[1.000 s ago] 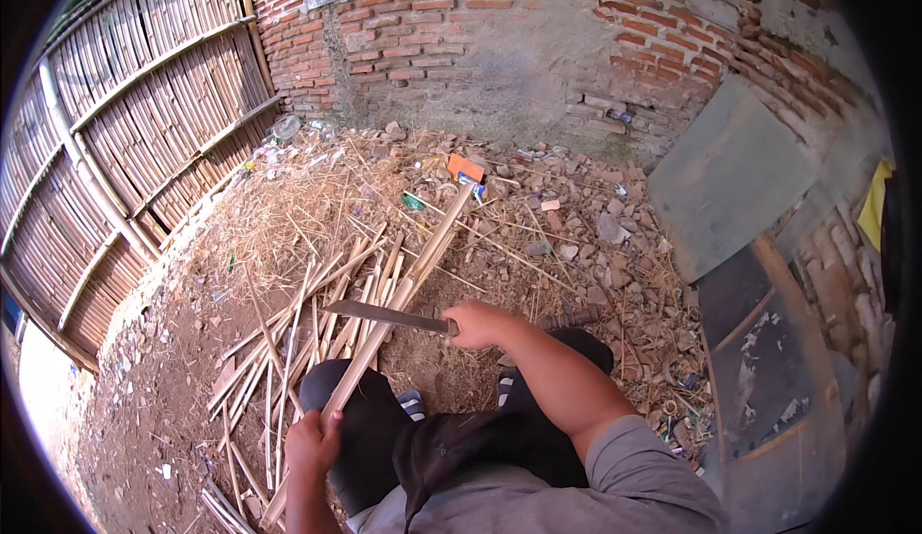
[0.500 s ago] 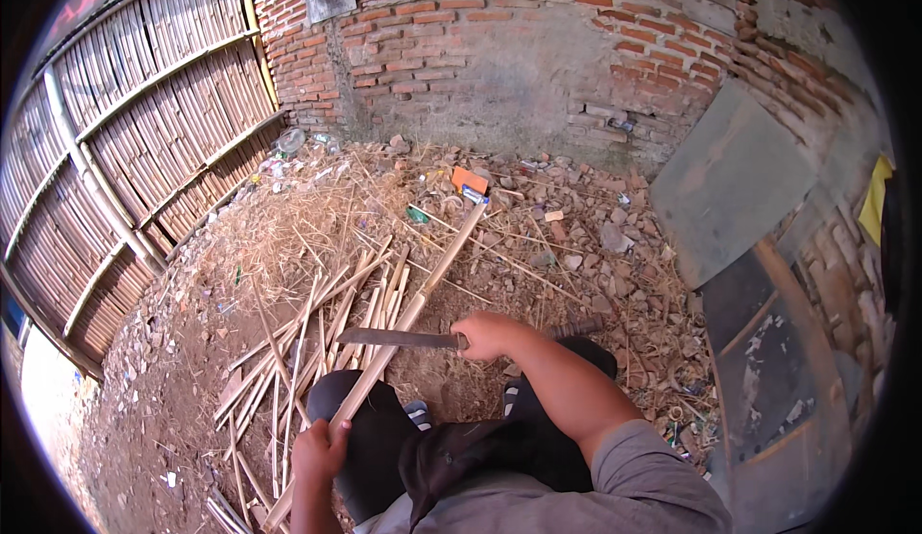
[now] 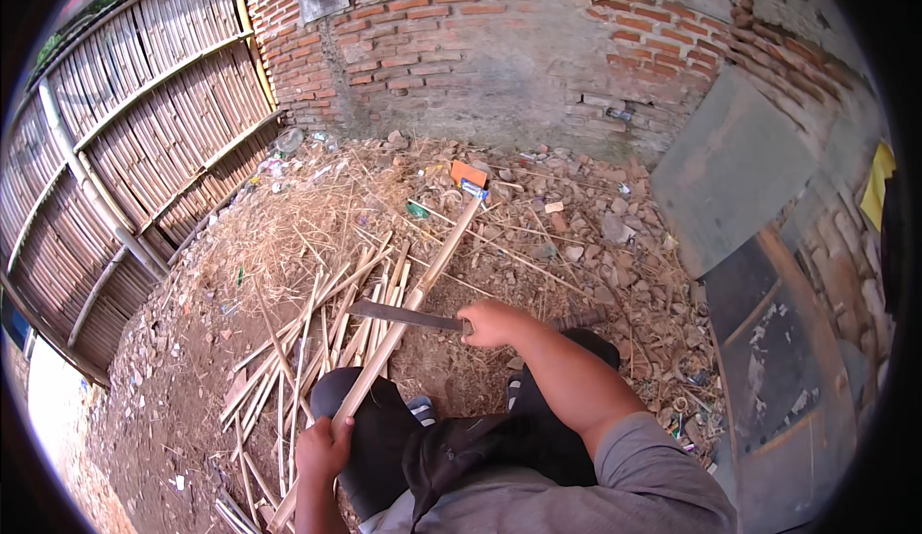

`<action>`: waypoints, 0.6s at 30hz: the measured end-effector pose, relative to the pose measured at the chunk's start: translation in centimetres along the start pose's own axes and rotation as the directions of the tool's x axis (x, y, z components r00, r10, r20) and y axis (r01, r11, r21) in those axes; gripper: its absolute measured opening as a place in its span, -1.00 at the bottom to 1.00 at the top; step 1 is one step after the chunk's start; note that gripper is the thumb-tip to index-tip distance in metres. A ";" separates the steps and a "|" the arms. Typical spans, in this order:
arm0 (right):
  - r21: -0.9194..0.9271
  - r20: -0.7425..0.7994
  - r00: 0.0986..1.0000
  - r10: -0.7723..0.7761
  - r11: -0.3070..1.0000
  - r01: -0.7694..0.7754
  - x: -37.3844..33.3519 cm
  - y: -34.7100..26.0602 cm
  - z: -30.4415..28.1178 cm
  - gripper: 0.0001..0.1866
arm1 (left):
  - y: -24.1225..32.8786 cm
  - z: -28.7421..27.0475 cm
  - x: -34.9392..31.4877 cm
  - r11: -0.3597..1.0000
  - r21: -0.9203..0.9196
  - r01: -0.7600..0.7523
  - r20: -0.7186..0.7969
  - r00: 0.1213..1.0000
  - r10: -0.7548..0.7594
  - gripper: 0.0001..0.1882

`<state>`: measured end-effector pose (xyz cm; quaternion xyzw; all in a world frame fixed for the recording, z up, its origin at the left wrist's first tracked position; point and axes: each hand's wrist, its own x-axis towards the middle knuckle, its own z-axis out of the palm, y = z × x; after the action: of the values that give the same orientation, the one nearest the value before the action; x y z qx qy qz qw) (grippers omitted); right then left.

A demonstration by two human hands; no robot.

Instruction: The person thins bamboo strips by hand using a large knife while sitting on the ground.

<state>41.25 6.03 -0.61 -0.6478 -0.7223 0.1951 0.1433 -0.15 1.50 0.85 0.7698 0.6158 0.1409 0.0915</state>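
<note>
At near left, gripping long strip point(image 3: 387, 350) in curled left hand point(image 3: 322, 446); at right, clasping machete point(image 3: 432, 320) in right hand point(image 3: 490, 325); seemingly part-done, with slats point(image 3: 338, 326) already piled, long strip unfinished.

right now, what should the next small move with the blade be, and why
Perhaps slide the blade slightly up the bamboo strip, away from the left hand: the right hand holds it across the strip, which the left hand grips nearer the body.
</note>
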 end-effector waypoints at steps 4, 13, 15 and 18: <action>-0.052 0.119 0.987 -0.111 0.992 0.118 0.1 -1.8 -0.5 -0.60 | -0.6 0.2 -0.2 1.000 -0.003 -0.001 -0.018 1.000 0.001 -0.44; 0.022 -0.104 0.983 0.154 0.988 -0.152 0.0 0.8 -1.5 -0.54 | 0.6 -0.1 -0.5 1.000 0.024 0.020 -0.048 0.999 -0.018 -0.45; 0.044 -0.063 0.988 0.138 0.990 -0.136 -0.1 0.3 -1.4 -0.54 | 0.2 0.1 -0.4 1.000 -0.003 0.020 -0.050 0.999 -0.020 -0.45; 0.010 0.002 0.998 0.055 0.998 -0.055 0.1 -0.2 -0.5 -0.55 | 0.3 0.1 -0.5 1.000 0.008 0.026 -0.053 0.998 -0.026 -0.45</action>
<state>41.28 6.16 -0.03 -0.6667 -0.7032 0.2031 0.1407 0.05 0.96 0.81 0.7580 0.6287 0.1573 0.0736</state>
